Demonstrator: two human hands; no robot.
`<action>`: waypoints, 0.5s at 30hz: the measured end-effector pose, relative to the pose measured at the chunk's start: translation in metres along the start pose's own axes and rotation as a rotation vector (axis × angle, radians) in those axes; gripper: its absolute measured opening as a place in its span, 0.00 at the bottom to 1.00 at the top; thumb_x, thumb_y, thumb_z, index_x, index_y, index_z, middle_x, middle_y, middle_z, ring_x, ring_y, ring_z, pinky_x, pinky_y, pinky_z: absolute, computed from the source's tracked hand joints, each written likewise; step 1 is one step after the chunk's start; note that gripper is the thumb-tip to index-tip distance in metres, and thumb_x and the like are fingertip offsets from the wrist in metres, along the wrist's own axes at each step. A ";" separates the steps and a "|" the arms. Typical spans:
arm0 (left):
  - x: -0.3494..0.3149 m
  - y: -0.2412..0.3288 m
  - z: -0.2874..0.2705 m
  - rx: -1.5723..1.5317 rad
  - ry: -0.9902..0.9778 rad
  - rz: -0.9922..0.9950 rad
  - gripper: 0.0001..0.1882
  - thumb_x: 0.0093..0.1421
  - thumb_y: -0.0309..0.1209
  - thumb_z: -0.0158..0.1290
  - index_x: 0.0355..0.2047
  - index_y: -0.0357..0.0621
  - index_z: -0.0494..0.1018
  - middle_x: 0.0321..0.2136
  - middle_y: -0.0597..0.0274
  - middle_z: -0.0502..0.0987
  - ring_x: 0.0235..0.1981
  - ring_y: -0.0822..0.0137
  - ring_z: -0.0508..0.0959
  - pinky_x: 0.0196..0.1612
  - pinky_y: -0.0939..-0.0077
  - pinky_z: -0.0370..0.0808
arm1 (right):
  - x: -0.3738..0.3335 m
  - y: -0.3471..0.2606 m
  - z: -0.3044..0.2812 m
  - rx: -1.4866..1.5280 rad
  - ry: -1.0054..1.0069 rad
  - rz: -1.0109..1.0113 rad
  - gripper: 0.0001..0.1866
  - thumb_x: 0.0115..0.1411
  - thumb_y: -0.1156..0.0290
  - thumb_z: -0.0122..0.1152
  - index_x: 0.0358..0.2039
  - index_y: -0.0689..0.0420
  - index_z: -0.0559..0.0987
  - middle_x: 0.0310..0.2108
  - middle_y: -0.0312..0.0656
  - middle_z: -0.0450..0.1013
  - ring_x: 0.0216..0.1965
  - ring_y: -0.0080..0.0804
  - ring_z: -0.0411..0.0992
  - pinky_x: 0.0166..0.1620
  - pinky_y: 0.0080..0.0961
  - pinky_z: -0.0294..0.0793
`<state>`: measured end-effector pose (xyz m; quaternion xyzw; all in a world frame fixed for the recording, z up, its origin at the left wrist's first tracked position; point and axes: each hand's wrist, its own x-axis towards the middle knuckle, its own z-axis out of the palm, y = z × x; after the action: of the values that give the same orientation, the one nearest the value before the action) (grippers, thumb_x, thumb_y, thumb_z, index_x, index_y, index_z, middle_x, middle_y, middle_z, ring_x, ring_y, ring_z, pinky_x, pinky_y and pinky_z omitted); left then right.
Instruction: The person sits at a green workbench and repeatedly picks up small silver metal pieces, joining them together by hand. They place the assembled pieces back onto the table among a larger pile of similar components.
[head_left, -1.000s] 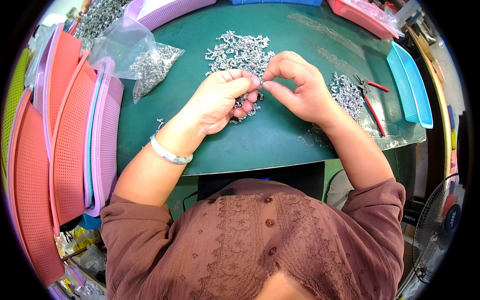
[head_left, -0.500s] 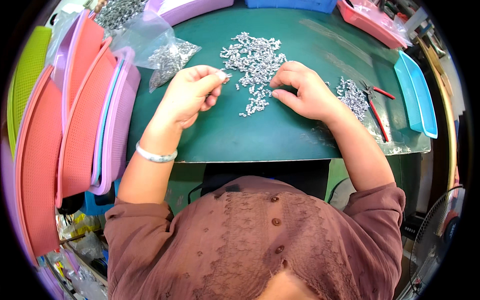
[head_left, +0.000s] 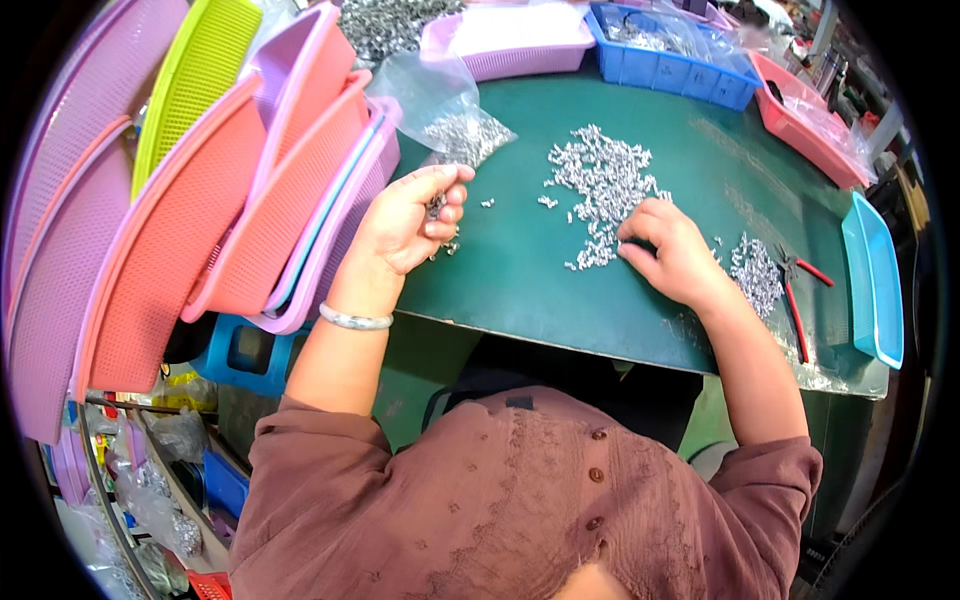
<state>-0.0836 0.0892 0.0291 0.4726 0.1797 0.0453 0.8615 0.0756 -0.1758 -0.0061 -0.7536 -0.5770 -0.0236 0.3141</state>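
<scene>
Small metal parts point(head_left: 437, 207) are held in the curled left hand point(head_left: 410, 218); the right hand point(head_left: 672, 250) is set, thumb and forefinger apart, beside the loose pile point(head_left: 605, 180) on the green table point(head_left: 520, 270); metal pieces point(head_left: 470, 142) are contained in the clear bag point(head_left: 435, 88); clear plastic point(head_left: 690, 38) is held in the blue basket point(head_left: 675, 78).

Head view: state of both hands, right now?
Left hand: closed, fingers curled around small metal parts.
Right hand: partly curled at the edge of the larger pile; cannot tell whether it grips anything.
</scene>
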 end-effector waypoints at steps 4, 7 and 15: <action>0.012 0.032 0.015 -0.358 -0.150 0.083 0.11 0.61 0.31 0.44 0.38 0.35 0.66 0.30 0.59 0.66 0.28 0.73 0.67 0.23 0.91 0.65 | 0.000 0.000 -0.001 -0.010 0.008 -0.007 0.06 0.45 0.74 0.60 0.26 0.58 0.74 0.27 0.42 0.67 0.34 0.42 0.67 0.37 0.34 0.68; 0.022 0.067 0.037 -0.356 -0.106 0.334 0.10 0.60 0.26 0.43 0.37 0.30 0.65 0.32 0.54 0.66 0.30 0.66 0.68 0.28 0.85 0.70 | 0.000 -0.001 -0.001 -0.009 0.004 0.001 0.06 0.45 0.74 0.60 0.26 0.58 0.74 0.27 0.42 0.67 0.33 0.42 0.67 0.36 0.34 0.68; 0.077 0.134 0.046 0.060 0.470 0.569 0.08 0.55 0.16 0.41 0.37 0.27 0.64 0.27 0.55 0.66 0.24 0.66 0.68 0.24 0.77 0.70 | -0.001 0.001 0.001 -0.010 0.028 -0.031 0.05 0.46 0.73 0.59 0.25 0.58 0.74 0.27 0.41 0.68 0.34 0.41 0.67 0.37 0.34 0.68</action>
<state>0.0169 0.1453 0.1423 0.5055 0.2355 0.3853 0.7352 0.0757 -0.1758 -0.0073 -0.7456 -0.5841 -0.0418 0.3181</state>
